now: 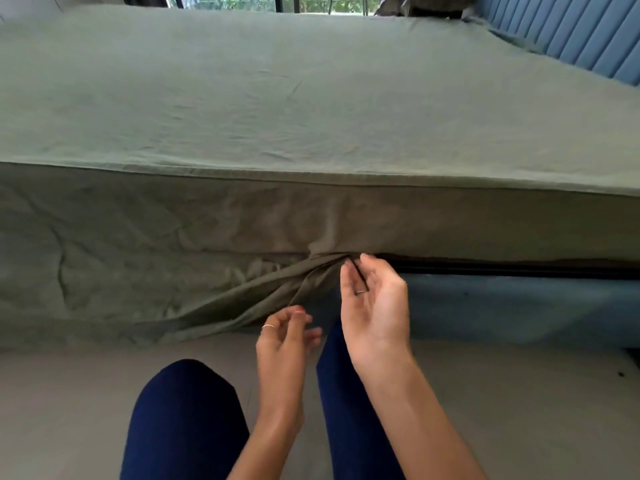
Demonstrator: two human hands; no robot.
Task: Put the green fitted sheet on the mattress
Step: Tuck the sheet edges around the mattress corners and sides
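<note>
Green fitted sheet [311,109] covers the whole top of the mattress [519,233] and hangs down its near side, smooth and tucked on the right, loose and rumpled on the left, where the hem sags toward the floor [69,393]. Folds gather to one bunched point at the mattress's lower edge, and right there is the right hand [375,306], palm turned up, fingers loosely spread, fingertips at the bunch (whether they touch the cloth I cannot tell). Left hand [284,341] hovers lower, just off the drooping hem, fingers curled in, holding nothing visible. Both wear a thin ring. Below, dark blue trouser legs [183,420]; right of the hands, the blue bed base [519,306]; far right, a blue padded headboard [571,32].
</note>
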